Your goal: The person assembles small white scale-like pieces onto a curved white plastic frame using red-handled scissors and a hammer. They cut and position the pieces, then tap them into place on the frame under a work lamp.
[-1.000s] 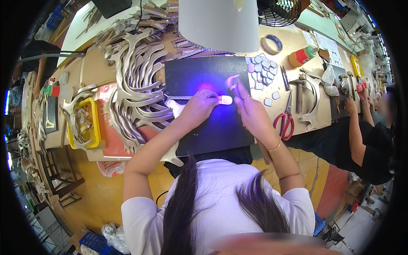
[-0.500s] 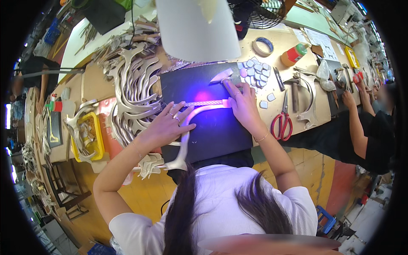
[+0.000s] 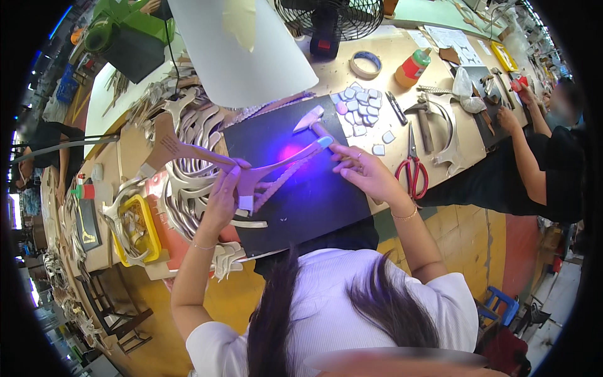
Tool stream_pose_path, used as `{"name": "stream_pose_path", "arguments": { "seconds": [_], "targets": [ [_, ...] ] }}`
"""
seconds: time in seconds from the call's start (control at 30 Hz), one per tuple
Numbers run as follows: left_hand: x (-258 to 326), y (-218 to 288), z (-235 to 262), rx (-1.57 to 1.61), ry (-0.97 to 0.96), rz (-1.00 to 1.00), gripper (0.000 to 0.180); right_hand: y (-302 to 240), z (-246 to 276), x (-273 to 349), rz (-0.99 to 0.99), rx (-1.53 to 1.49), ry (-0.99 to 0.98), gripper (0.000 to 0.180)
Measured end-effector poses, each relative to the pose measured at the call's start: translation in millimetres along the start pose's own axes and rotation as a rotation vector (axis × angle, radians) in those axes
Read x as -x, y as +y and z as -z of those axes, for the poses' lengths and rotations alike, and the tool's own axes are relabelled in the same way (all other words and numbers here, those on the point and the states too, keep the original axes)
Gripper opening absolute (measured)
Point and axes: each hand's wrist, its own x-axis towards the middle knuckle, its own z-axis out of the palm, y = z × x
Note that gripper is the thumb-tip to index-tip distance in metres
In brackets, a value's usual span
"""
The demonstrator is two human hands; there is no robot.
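Observation:
A curved, forked strap piece (image 3: 188, 149) with its brown side up is raised over the black mat (image 3: 301, 213). My left hand (image 3: 221, 200) is closed on its middle, fingers pinching the edge. One branch runs right to a pale blue tip under violet light; beneath it a braided strip (image 3: 274, 186) shows in part. My right hand (image 3: 370, 174) is beside that tip, its fingers apart, and I see nothing held in it. The hammer (image 3: 312, 119) lies on the mat just beyond, its handle partly covered by the tip.
A pile of silvery curved pieces (image 3: 179, 195) lies left of the mat. A white lamp shade (image 3: 251, 56) hangs above. Beyond my right hand are small grey tiles (image 3: 358, 107), red-handled scissors (image 3: 412, 176), a tape roll (image 3: 365, 65) and a bottle (image 3: 412, 68). A co-worker sits at right.
The strap piece has been lifted and turned from silvery side to brown side. My left hand has moved left and closed on it. My right hand has drawn back from the strap's end.

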Motion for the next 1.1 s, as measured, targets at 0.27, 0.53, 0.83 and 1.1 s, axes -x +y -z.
{"name": "stream_pose_path", "arguments": {
  "seconds": [0.27, 0.53, 0.83, 1.1],
  "targets": [
    [13, -16, -14, 0.156, 0.176, 0.224, 0.021, 5, 0, -12, 0.071, 0.587, 0.228, 0.039],
    [11, -43, -9, 0.003, 0.205, 0.285, 0.026, 23, -11, -59, 0.069, 1.104, 0.147, 0.039],
    [18, -43, -10, 0.057, 0.229, 0.331, 0.034, -13, -28, 21, 0.268, 0.812, 0.256, 0.043],
    [19, -44, -14, 0.000, 0.198, 0.316, 0.040, -8, -28, 32, 0.244, 0.886, 0.214, 0.053]
  ]
}}
